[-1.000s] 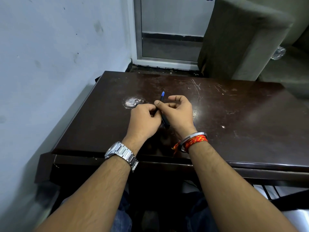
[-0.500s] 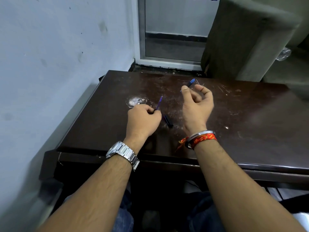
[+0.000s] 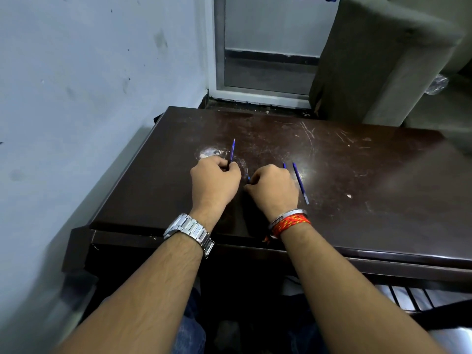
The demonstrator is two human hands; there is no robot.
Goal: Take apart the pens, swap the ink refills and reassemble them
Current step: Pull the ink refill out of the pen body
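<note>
Scratched dark table [image 3: 357,175]; left hand [image 3: 215,182] grips blue refill [image 3: 232,150]; no legible writing.

one blue refill [image 3: 232,151] held, another [image 3: 301,183] lying flat.

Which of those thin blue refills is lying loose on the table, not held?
The blue refill right of the right hand; the other refill sticks up from the left hand's closed fingers.

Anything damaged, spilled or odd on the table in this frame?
Yes: a whitish worn patch sits just beyond the left hand, and pale scratches cross the far table top. Loose refill lies flat; nothing spilled.
</note>
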